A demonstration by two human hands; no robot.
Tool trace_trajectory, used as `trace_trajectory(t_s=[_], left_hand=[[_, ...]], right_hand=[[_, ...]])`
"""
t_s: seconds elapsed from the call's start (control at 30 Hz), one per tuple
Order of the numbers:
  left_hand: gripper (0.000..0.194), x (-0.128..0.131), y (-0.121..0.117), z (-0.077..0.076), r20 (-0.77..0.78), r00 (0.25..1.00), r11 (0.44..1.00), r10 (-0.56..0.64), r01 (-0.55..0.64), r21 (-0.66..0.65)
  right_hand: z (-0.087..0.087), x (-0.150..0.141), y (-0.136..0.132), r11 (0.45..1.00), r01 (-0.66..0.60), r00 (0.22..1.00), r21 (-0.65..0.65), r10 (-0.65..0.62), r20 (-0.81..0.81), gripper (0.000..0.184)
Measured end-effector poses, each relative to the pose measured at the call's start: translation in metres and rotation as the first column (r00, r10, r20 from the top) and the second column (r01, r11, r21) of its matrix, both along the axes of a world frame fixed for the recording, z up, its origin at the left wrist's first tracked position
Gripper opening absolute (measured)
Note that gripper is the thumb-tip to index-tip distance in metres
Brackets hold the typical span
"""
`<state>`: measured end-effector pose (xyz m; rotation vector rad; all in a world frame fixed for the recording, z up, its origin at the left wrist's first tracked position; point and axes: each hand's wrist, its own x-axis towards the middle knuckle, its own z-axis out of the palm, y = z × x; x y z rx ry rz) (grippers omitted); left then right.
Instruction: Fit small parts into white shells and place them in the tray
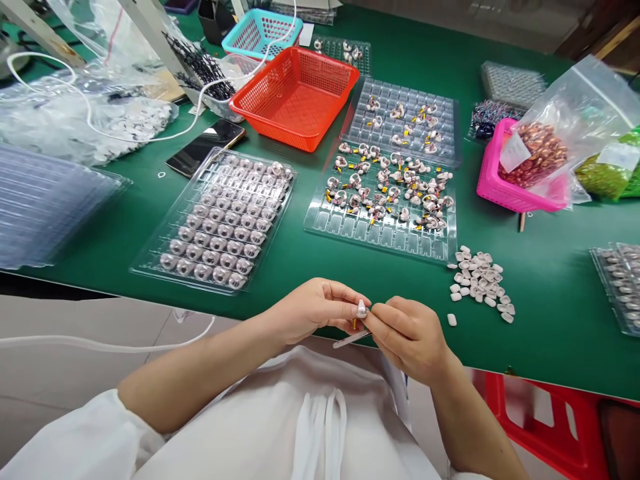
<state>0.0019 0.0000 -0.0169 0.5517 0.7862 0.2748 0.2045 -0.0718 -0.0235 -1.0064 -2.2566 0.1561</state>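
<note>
My left hand (320, 308) pinches a small, shiny whitish earbud piece (362, 310) between thumb and fingertips, just past the table's front edge. A yellow tab shows below that piece. My right hand (413, 333) is closed close against it, thumb and fingertips at its right side. Out of the right hand sticks a thin, flat, pale tool (350, 339), pointing left; its other end is hidden in the fingers. Ahead lies a clear tray (385, 237) of similar pieces with wires and yellow tabs. To the right is a loose pile of small white caps (480, 277).
On the left, a clear tray (145, 261) holds rows of shiny shells beside a phone (193, 155). Behind stand red (320, 133) and blue baskets (235, 47). A pink basket (520, 197) with bagged parts sits right. Another filled tray (620, 287) lies at the right edge.
</note>
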Motion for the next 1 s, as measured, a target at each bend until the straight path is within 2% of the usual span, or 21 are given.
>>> trace_trajectory(t_s=[0.07, 0.13, 0.2, 0.27, 0.33, 0.37, 0.53, 0.67, 0.77, 0.87, 1.0], left_hand=[[0.03, 0.0, 0.0, 0.002, -0.002, 1.0, 0.999, 0.017, -0.017, 0.03], [0.029, 0.0, 0.0, 0.004, 0.002, 0.999, 0.996, 0.047, -0.047, 0.072], [0.026, 0.0, -0.001, 0.006, 0.011, 0.997, 0.99, 0.082, -0.083, 0.116], [0.024, 0.0, -0.002, 0.008, 0.022, 0.993, 0.983, 0.116, -0.118, 0.14], [0.023, 0.0, -0.002, 0.008, 0.027, 0.99, 0.98, 0.136, -0.138, 0.144], [0.023, -0.001, -0.002, 0.008, 0.026, 0.99, 0.979, 0.141, -0.144, 0.145], [0.023, 0.001, -0.002, 0.01, -0.016, 0.984, 0.969, 0.176, -0.171, 0.178], [0.018, 0.005, -0.003, 0.013, -0.039, 0.972, 0.941, 0.233, -0.215, 0.261], [0.016, 0.007, -0.005, 0.015, -0.05, 0.964, 0.921, 0.26, -0.232, 0.315], [0.016, 0.008, -0.006, 0.016, -0.064, 0.959, 0.905, 0.277, -0.238, 0.354], [0.016, 0.008, -0.009, 0.015, -0.06, 0.954, 0.887, 0.294, -0.249, 0.389]], right_hand=[[-0.004, -0.003, -0.004, 0.998, 0.04, 0.99, -0.043, -0.046, -0.131, 0.03], [-0.01, -0.009, -0.011, 0.979, 0.115, 0.933, -0.165, -0.164, -0.322, 0.032], [-0.015, -0.016, -0.018, 0.914, 0.228, 0.787, -0.335, -0.376, -0.49, 0.026], [-0.02, -0.023, -0.024, 0.836, 0.295, 0.595, -0.463, -0.54, -0.595, 0.016], [-0.023, -0.026, -0.026, 0.808, 0.298, 0.468, -0.508, -0.588, -0.66, 0.022], [-0.024, -0.026, -0.026, 0.808, 0.298, 0.445, -0.508, -0.589, -0.675, 0.026], [-0.026, -0.015, -0.029, 0.799, 0.355, 0.521, -0.485, -0.6, -0.607, 0.03], [-0.022, -0.011, -0.036, 0.844, 0.241, 0.467, -0.479, -0.533, -0.705, 0.028], [-0.018, -0.016, -0.04, 0.884, 0.19, 0.435, -0.427, -0.466, -0.771, 0.024], [-0.015, -0.023, -0.04, 0.915, 0.156, 0.425, -0.371, -0.401, -0.811, 0.024], [-0.016, -0.027, -0.038, 0.92, 0.12, 0.442, -0.373, -0.387, -0.81, 0.03]])
